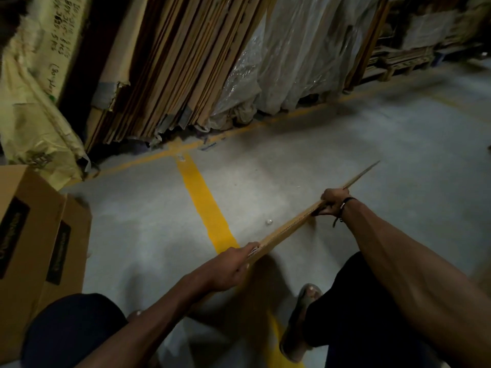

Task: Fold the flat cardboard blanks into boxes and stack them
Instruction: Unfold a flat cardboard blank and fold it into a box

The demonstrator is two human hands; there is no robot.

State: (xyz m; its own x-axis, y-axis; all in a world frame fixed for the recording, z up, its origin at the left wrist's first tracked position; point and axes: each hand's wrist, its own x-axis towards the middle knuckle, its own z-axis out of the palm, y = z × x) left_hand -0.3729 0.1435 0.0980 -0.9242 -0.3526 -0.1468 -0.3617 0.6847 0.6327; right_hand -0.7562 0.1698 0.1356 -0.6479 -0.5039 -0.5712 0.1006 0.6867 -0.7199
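On the grey warehouse floor with its yellow line, I see the flat cardboard blank standing on edge, running from my left hand, fingers curled on its near end, to my right hand gripping farther along.

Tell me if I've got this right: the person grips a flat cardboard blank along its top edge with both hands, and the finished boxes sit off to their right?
Not quite. The head view shows both the left hand and right hand gripping the flat cardboard blank, but the finished boxes sit to the person's left, not right.
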